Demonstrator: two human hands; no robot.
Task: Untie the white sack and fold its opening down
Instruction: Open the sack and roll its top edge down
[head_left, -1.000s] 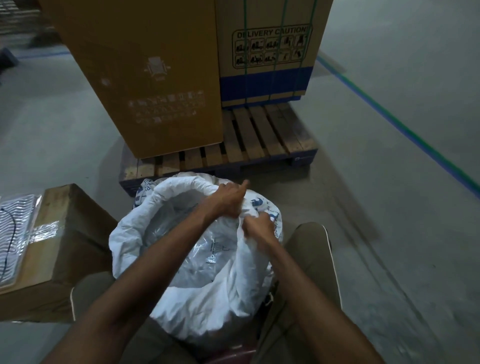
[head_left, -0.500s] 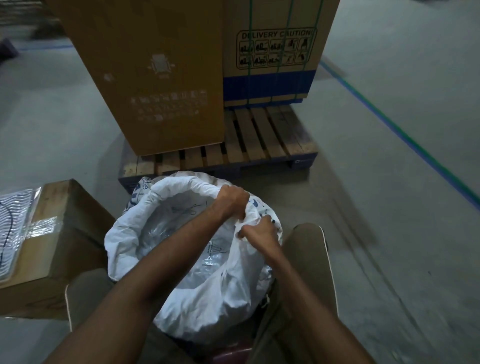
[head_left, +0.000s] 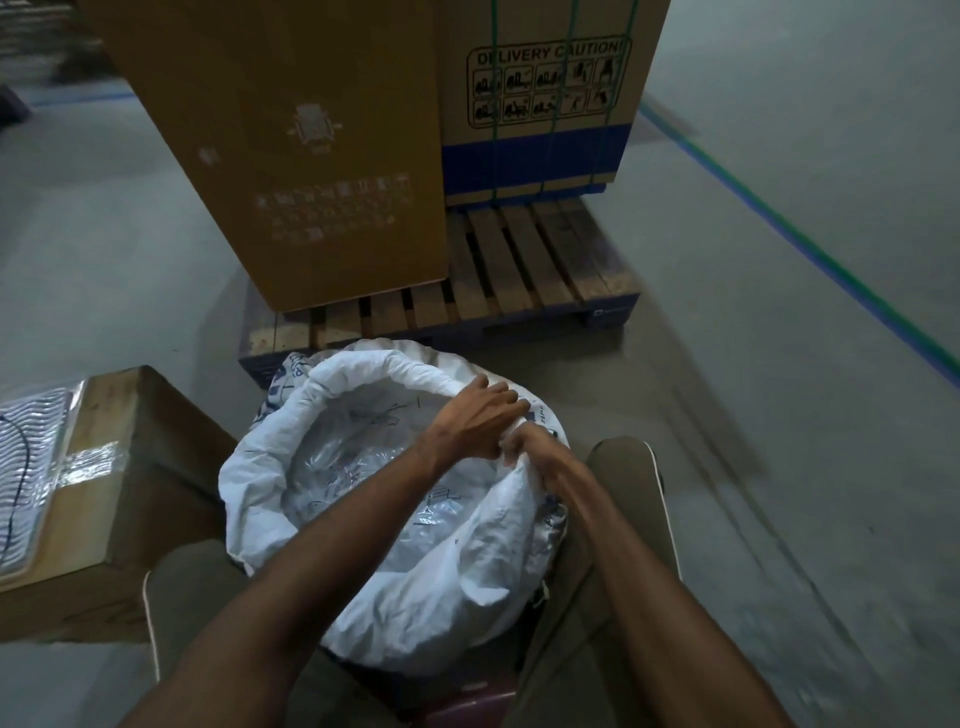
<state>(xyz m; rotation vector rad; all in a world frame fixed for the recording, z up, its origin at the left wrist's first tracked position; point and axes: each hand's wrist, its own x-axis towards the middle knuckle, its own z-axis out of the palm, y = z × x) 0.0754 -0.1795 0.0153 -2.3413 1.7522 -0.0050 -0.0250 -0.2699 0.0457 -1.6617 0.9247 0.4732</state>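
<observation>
The white sack stands on the floor between my knees, its mouth wide open and its edge rolled outward into a thick rim. Blue print shows on the outer side. A clear plastic liner with printed marks fills the inside. My left hand reaches across the opening and grips the rim on the far right side. My right hand pinches the same stretch of rim just beside it, fingers curled into the fabric. The two hands touch.
A wooden pallet with two tall cardboard boxes stands just beyond the sack. A taped brown carton with a plastic-wrapped item on top sits at the left. A green and blue floor line runs along the right.
Both hands stay on the right side of the rim and have pressed closer together, working the fabric outward. The view has shifted slightly; the sack stays where it was.
</observation>
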